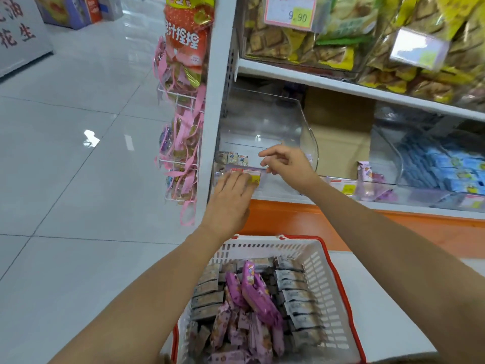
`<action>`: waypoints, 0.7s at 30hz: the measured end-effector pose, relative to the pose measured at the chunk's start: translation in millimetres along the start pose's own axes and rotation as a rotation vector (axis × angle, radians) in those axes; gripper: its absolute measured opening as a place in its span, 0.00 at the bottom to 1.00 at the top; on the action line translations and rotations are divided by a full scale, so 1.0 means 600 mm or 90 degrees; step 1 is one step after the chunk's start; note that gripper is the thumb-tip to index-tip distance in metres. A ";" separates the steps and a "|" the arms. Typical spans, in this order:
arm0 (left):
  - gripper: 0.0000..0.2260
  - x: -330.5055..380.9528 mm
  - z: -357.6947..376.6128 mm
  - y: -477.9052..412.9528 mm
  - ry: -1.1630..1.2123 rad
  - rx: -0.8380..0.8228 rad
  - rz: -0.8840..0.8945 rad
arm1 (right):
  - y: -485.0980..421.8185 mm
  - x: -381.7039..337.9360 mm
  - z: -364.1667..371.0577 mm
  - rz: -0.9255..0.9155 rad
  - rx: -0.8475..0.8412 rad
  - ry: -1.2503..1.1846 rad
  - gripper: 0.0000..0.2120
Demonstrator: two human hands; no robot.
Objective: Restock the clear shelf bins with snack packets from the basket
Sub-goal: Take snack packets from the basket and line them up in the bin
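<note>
A white basket [324, 285] with a red rim sat nearest the camera, packed with purple snack packets [258, 295] in the middle and rows of grey-brown packets [295, 294] along both sides. Both bare arms reached over it toward the lower shelf. The left hand [231, 195] lay flat, fingers straight and together, pressed on the front lip of the clear shelf bin [265, 119] and covering the left part of its pink-and-yellow price tag [250, 175]. The right hand [287, 164] hovered just beside it at the tag's right end, fingers loosely curled, forefinger reaching forward, with nothing seen in its grasp; whether it touched the tag could not be told. Just beyond the left fingertips, a few small packets [233, 157] stood in a row at the bin's front left corner. Farther right, a second clear bin held blue packets [446, 166]. Yellow packets [328, 48] filled the shelf above.
</note>
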State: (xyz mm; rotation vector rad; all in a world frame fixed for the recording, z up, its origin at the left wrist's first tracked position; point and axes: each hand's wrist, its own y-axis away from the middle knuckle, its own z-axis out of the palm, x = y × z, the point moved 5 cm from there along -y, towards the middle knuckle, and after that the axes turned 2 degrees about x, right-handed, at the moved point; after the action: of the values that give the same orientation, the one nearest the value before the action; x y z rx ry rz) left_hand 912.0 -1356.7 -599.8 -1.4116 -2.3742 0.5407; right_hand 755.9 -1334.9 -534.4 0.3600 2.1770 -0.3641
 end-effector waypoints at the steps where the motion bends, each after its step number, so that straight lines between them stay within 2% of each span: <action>1: 0.23 0.014 0.004 -0.001 0.008 -0.009 0.023 | 0.017 0.007 -0.006 -0.005 -0.001 0.001 0.08; 3: 0.18 0.039 0.022 0.002 0.021 -0.062 0.051 | 0.051 0.033 -0.015 0.002 -0.008 0.019 0.06; 5: 0.17 0.059 0.049 0.010 0.021 -0.155 0.051 | 0.081 0.081 -0.016 0.029 -0.022 0.061 0.05; 7: 0.20 0.071 0.085 0.021 0.010 -0.255 0.028 | 0.107 0.143 -0.012 0.073 -0.037 0.136 0.06; 9: 0.28 0.080 0.123 0.035 0.016 -0.343 -0.005 | 0.132 0.206 -0.005 0.125 -0.046 0.195 0.04; 12: 0.34 0.089 0.175 0.056 0.028 -0.433 -0.019 | 0.165 0.291 0.012 0.210 -0.079 0.253 0.04; 17: 0.35 0.082 0.259 0.083 0.016 -0.545 -0.024 | 0.200 0.401 0.046 0.311 -0.140 0.311 0.11; 21: 0.33 0.075 0.297 0.098 0.022 -0.537 -0.033 | 0.214 0.468 0.079 0.347 -0.153 0.321 0.12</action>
State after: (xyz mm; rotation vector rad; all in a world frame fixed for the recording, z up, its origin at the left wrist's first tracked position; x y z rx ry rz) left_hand 854.5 -1318.8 -780.0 -1.6086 -2.7204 -0.5791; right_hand 677.7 -1200.3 -805.4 0.9580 2.4451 0.3248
